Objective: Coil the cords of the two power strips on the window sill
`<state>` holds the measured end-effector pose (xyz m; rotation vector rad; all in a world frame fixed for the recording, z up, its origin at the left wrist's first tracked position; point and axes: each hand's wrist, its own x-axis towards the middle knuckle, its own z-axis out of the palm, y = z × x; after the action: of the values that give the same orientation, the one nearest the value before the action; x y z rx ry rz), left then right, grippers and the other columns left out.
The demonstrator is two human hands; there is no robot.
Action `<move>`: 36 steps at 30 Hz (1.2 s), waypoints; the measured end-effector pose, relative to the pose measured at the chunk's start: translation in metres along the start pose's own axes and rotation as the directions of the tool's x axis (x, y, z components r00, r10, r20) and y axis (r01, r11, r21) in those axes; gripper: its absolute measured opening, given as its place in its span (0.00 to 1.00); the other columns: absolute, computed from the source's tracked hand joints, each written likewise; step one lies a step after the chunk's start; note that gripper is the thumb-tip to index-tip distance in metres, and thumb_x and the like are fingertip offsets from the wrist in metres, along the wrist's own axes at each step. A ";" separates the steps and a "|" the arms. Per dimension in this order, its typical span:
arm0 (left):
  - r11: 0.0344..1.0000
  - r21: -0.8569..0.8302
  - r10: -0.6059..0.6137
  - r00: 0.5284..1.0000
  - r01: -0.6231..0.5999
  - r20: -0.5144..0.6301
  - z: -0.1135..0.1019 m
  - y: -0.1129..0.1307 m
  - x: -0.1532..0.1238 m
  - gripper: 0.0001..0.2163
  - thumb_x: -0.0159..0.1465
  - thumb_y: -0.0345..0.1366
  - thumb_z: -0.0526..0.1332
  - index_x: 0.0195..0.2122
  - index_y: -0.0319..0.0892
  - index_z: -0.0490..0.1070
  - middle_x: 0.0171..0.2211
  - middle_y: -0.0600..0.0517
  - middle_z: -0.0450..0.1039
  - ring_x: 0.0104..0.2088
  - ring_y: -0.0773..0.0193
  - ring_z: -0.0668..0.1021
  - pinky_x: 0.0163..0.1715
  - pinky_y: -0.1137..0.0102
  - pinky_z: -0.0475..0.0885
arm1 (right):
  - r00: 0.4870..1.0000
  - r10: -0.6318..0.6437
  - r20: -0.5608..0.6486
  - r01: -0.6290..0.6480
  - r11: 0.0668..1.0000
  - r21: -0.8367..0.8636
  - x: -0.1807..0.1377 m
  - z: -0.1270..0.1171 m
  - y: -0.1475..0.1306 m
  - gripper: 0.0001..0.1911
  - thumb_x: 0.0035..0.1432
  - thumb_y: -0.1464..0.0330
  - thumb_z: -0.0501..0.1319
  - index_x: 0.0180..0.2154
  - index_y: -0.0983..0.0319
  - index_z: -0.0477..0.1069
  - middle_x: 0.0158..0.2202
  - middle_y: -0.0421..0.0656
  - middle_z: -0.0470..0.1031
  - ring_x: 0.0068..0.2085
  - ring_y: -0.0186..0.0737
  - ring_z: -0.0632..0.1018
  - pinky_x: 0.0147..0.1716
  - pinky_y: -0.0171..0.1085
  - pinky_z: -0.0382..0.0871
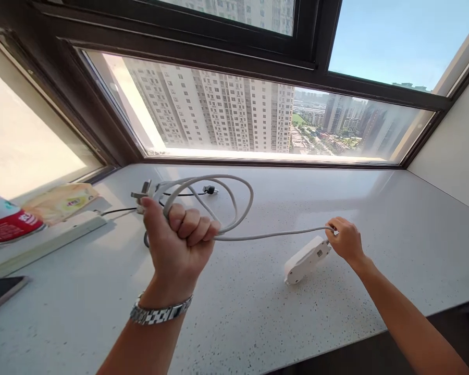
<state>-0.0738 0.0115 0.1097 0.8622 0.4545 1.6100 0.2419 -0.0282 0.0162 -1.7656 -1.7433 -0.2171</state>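
Observation:
My left hand (182, 234) is closed round several loops of a grey-white power cord (252, 197), its plug (143, 195) poking out above the thumb. From that fist the cord runs right, fairly straight, to my right hand (346, 239), which pinches it close to where it enters a white power strip (307, 260). The strip hangs tilted or rests on its edge just below my right hand; whether it touches the counter I cannot tell. Its underside, with a small printed code, faces me. A metal watch band circles my left wrist.
Along the left of the speckled white counter (238, 302) lie another long white strip (74, 229), a yellowish packet (62, 200), a red-and-white container (10, 221) and a dark flat device (2, 294). A black cable end (210, 190) lies behind the loops. Windows border the back.

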 end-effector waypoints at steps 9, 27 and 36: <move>0.996 -0.031 -0.082 0.996 0.083 0.029 -0.003 -0.014 0.003 0.29 0.56 0.56 0.61 0.18 0.41 0.46 0.13 0.62 0.41 0.12 0.76 0.47 0.13 0.74 0.56 | 0.946 0.052 0.321 -0.247 0.755 0.607 0.023 -0.060 0.018 0.17 0.53 0.56 0.60 0.28 0.63 0.76 0.25 0.44 0.73 0.27 0.38 0.69 0.25 0.34 0.59; 0.997 0.060 -0.042 0.975 0.056 -0.220 -0.016 -0.006 0.056 0.25 0.65 0.47 0.56 0.15 0.40 0.49 0.11 0.61 0.46 0.11 0.75 0.55 0.16 0.76 0.64 | 0.315 -0.391 0.865 -0.507 0.701 0.501 0.007 -0.036 -0.047 0.23 0.60 0.54 0.57 0.20 0.64 0.64 0.13 0.36 0.61 0.15 0.27 0.61 0.17 0.29 0.58; 0.928 0.365 -0.058 0.942 -0.071 0.330 0.003 -0.048 -0.005 0.27 0.54 0.55 0.63 0.15 0.41 0.52 0.11 0.59 0.49 0.13 0.74 0.55 0.14 0.75 0.55 | 0.578 0.274 0.769 -0.806 0.042 0.591 0.045 0.002 -0.062 0.11 0.58 0.66 0.58 0.25 0.62 0.62 0.17 0.34 0.63 0.17 0.29 0.67 0.19 0.30 0.62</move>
<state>-0.0389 0.0169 0.0766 1.4029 0.5208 1.3624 0.1878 0.0057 0.0589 -1.3641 -0.7551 1.4755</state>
